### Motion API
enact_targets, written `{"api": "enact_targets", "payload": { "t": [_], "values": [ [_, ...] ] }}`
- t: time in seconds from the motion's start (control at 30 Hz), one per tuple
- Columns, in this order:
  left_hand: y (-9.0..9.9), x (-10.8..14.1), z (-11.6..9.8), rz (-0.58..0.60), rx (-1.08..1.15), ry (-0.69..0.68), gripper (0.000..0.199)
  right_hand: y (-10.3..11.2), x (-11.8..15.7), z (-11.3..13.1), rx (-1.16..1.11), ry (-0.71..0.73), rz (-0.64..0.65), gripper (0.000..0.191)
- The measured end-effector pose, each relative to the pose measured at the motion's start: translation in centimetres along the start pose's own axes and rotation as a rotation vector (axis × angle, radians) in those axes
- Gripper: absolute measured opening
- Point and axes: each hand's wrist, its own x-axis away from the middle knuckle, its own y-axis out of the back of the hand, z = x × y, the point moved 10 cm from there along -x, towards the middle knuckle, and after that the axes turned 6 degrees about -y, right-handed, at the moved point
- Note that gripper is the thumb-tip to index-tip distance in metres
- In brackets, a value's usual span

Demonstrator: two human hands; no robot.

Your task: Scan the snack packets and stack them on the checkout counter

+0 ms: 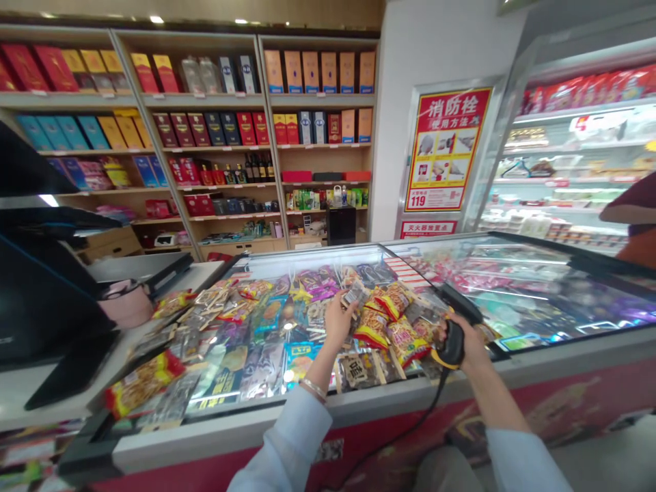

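Observation:
My left hand (339,318) is closed on a small grey packet (354,295) above the glass lid of a chest freezer (251,389). In my right hand (465,342) is a black and yellow barcode scanner (451,345), its cable hanging down over the freezer's front. Red and yellow snack bags (372,326) lie between my two hands. Below my left hand, near the front edge, is a dark packet with large characters (357,371). More snack packets (238,311) are spread over the glass on the left.
At the left stand a dark monitor (41,294) and a pink container (126,304) on a counter. Shelves of boxed goods (205,130) line the back wall. A lit display fridge (574,164) and part of a person (635,219) are at the right.

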Motion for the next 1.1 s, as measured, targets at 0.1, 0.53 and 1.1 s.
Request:
{"api": "enact_targets", "payload": {
  "t": [0.1,0.53,1.1],
  "values": [
    [-1.0,-0.1,1.0,-0.015,0.027,-0.009,0.032,2.0,-1.1,-1.3,-0.045,-0.072,-0.030,0.033],
    [-2.0,0.1,0.7,-0.040,-0.085,-0.052,0.032,3.4,-3.8,-3.1,-0.082,-0.133,-0.056,0.034],
    [-2.4,0.1,0.5,0.110,-0.468,0.041,0.051,3.0,-1.9,-1.1,-0.104,-0.104,-0.063,0.026]
  ]
}}
